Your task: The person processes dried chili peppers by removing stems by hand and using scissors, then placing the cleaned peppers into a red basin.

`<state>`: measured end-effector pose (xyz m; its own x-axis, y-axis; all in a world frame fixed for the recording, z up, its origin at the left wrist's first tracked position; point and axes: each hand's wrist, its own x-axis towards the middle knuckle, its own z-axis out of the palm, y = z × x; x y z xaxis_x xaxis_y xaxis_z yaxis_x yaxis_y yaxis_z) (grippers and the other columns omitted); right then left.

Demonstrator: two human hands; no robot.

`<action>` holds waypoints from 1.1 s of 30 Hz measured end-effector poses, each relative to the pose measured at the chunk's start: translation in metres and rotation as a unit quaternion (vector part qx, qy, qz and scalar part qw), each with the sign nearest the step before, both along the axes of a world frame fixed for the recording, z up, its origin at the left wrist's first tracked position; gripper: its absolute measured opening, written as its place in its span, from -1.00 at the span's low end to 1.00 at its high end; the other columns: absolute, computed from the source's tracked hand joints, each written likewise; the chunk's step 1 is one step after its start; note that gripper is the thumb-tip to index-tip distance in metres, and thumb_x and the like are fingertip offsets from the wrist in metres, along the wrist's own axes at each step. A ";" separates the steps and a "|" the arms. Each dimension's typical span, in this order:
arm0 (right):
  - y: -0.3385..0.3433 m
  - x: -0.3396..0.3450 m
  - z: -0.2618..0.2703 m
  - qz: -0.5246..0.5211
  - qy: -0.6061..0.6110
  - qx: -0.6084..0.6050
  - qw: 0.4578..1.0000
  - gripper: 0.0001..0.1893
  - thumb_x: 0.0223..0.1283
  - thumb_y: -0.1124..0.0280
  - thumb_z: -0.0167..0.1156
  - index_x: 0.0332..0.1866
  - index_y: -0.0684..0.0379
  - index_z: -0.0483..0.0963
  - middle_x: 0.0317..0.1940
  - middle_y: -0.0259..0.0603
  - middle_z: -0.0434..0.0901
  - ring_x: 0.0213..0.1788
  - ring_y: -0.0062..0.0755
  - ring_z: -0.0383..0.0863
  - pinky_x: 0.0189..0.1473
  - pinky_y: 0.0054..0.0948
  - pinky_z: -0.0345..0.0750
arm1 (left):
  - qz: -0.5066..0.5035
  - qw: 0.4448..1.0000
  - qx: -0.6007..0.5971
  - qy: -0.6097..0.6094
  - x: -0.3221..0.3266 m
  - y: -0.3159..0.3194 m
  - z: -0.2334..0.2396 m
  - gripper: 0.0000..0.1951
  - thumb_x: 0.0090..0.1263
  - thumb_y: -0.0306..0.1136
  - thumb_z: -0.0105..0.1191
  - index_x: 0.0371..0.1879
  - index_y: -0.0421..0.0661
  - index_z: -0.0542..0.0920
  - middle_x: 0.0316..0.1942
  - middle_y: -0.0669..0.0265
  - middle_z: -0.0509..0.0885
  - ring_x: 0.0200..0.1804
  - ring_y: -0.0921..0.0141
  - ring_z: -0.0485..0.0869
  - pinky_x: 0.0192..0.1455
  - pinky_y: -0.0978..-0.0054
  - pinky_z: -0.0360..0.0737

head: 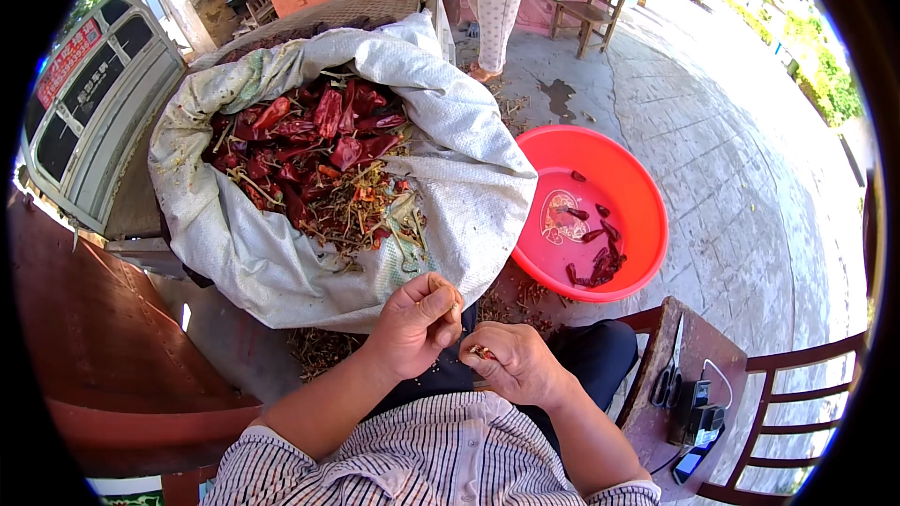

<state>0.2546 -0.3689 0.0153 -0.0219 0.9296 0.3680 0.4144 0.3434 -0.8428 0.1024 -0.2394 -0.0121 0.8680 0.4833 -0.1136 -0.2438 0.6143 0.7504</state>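
My left hand (415,327) is pinched together just over the near edge of a white woven sack (464,211); whatever sits between thumb and finger is too small to make out. To its right, my right hand (517,365) is curled around a dried red chili (481,351), whose torn end with pale seeds shows past the thumb. Dried red chilies (302,133) fill the rolled-open sack, and a heap of chili stems and seeds (358,211) lies on their near side. Right of the sack, a red plastic basin (643,225) holds several dark dried chilies (605,263) on its bottom.
A wooden chair (710,337) at my right carries scissors (668,372), a black charger (696,407) with a cable, and a phone (692,460). Stem litter (320,351) covers the floor under the sack. A person (499,7) stands beyond it, near another wooden chair (590,10).
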 end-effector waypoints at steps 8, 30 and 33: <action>-0.030 0.018 -0.015 -0.161 0.236 -0.160 0.945 -0.86 0.52 0.48 0.11 0.00 0.28 0.57 -0.45 -0.39 0.55 -0.42 -0.69 0.52 -0.32 -0.58 0.50 | 0.014 0.763 0.619 0.185 -0.008 -0.004 0.019 -0.64 0.30 -0.45 0.37 0.07 -0.17 0.66 -0.07 0.17 0.72 -0.30 0.33 0.74 -0.20 0.37 0.70; -0.070 0.047 -0.144 -0.292 0.421 -0.191 0.837 -0.87 0.48 0.46 0.17 -0.04 0.27 0.56 -0.45 -0.42 0.52 -0.51 -0.63 0.44 -0.42 -0.57 0.43 | 0.322 0.457 0.768 0.313 -0.104 0.155 0.059 -0.84 0.23 -0.46 0.36 -0.21 -0.09 0.76 -0.20 0.31 0.66 -0.19 0.27 0.67 -0.07 0.27 0.57; -0.068 0.046 -0.147 -0.297 0.399 -0.198 0.845 -0.87 0.45 0.49 0.18 -0.03 0.28 0.56 -0.45 -0.45 0.50 -0.49 -0.67 0.42 -0.40 -0.59 0.41 | 0.366 0.613 0.648 0.265 -0.109 0.145 0.074 -0.87 0.31 -0.51 0.35 -0.20 -0.19 0.72 -0.19 0.26 0.66 -0.20 0.37 0.66 -0.03 0.44 0.59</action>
